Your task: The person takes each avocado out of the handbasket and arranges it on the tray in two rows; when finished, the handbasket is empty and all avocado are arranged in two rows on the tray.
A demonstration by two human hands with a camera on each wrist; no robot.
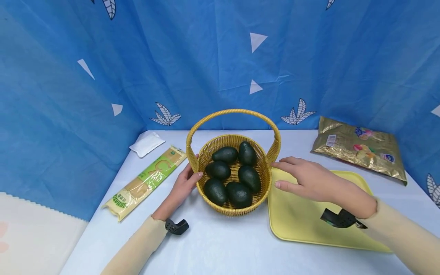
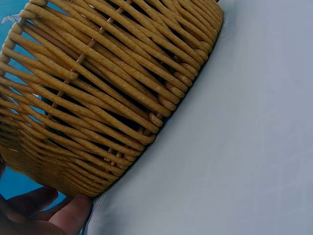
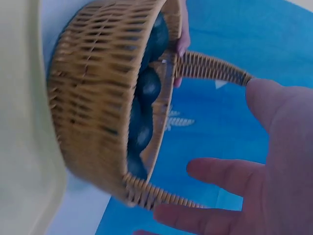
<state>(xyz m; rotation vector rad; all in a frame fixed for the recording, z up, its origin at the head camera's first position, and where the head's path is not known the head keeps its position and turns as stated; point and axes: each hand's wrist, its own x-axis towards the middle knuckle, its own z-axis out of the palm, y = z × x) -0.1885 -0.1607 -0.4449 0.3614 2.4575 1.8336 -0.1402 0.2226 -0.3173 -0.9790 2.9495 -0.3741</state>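
I see a white-covered table (image 1: 213, 248) bearing a yellow tray (image 1: 292, 223), partly hidden by the right sleeve (image 1: 405, 235); just left stands a yellow wicker basket (image 1: 235, 211). My left hand (image 1: 185, 182) grips its rim, some fingers hidden; my right hand (image 1: 306, 177), fingers loosely extended, hovers by the handle (image 1: 233, 111), contact unclear. Six avocados (image 1: 239, 194) lie inside, none visible outside: filling seems done

To your left, a long green-labelled dried-noodle packet (image 1: 146, 182) lies slantwise, a small white sachet (image 1: 147, 144) near its far end. To your far right, a gold fruit-printed bag (image 1: 359, 149) lies before the blue leaf-patterned curtain (image 1: 220, 57).
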